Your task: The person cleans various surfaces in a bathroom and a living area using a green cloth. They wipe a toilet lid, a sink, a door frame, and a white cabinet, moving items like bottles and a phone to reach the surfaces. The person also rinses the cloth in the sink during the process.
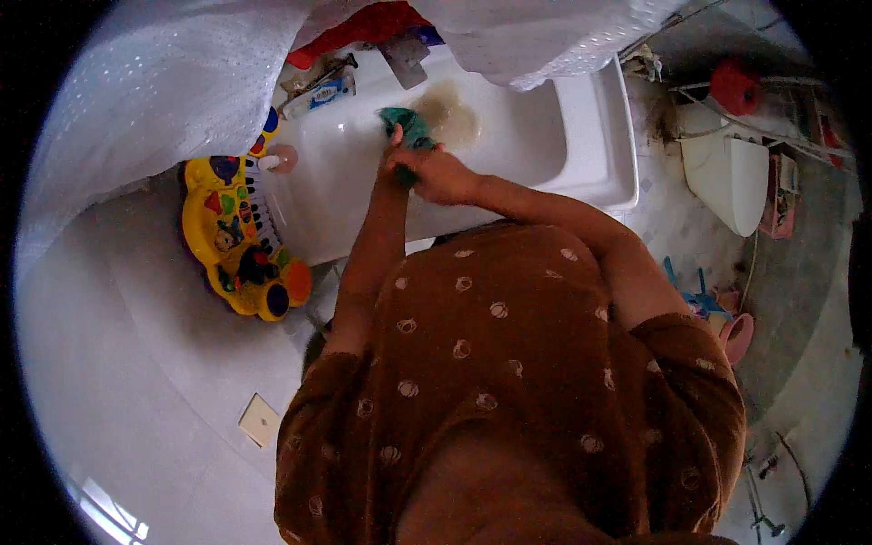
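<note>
A wet-looking dark green cloth [411, 128] is bunched between my two hands, above a white bathtub [327, 194]. My left hand [397, 155] grips it from the left, one finger or thumb pointing up. My right hand [444, 176] is closed round its lower part, and a bit of green shows between the hands. The two hands touch or nearly touch. Beyond them, a brownish patch of water or dirt [449, 116] lies on the tub's floor. My fingers partly hide the cloth.
A yellow toy keyboard [211, 231] and a pump bottle [281, 159] stand left of the tub. A toothpaste-like tube [320, 97] lies on its edge. White curtains [170, 82] hang over the far side. A white toilet tank or basin [729, 174] is at right.
</note>
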Action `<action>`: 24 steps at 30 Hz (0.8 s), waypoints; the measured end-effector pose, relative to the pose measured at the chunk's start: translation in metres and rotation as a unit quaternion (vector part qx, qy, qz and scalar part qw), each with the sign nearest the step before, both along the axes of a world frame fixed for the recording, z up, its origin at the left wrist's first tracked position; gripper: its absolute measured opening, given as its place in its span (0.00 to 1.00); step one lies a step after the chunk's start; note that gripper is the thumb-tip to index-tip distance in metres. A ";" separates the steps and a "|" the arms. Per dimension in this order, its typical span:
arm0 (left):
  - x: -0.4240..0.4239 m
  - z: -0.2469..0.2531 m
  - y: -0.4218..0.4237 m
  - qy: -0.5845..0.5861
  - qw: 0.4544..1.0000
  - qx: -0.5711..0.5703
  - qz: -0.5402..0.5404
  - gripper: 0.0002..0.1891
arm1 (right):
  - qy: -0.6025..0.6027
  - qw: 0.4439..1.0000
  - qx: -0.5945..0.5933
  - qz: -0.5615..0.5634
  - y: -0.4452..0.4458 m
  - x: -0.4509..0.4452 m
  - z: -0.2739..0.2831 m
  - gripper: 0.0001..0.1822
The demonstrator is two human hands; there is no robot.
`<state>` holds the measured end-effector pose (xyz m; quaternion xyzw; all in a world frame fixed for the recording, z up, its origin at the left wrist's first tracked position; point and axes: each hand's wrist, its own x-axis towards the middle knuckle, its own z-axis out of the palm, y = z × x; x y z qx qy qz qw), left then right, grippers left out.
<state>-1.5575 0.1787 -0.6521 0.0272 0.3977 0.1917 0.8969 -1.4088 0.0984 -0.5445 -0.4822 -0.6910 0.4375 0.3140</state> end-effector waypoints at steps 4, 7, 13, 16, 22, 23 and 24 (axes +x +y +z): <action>-0.002 0.017 0.021 0.018 0.991 0.117 -0.069 0.27 | -0.037 0.994 -0.043 0.097 -0.014 0.018 0.059 0.31; 0.004 0.020 0.022 0.105 0.965 0.229 -0.075 0.19 | -0.007 0.994 -0.069 0.088 -0.018 0.043 0.104 0.32; 0.010 0.055 0.033 0.008 0.995 0.059 -0.074 0.23 | 0.176 0.959 -0.021 -0.219 0.006 0.100 0.055 0.21; 0.028 0.115 0.014 0.063 0.991 0.061 -0.105 0.25 | 0.379 0.848 -0.217 -0.300 0.011 0.099 -0.007 0.16; 0.026 0.125 -0.013 -0.106 0.992 0.046 -0.047 0.29 | 0.717 0.590 -0.272 -0.253 0.018 0.039 -0.036 0.21; 0.025 0.127 -0.017 -0.104 0.992 0.059 -0.028 0.29 | 0.698 0.604 -0.274 -0.270 0.022 0.039 -0.034 0.20; 0.021 0.131 -0.018 -0.070 0.994 0.072 -0.048 0.29 | 0.679 0.617 -0.277 -0.286 0.027 0.039 -0.028 0.19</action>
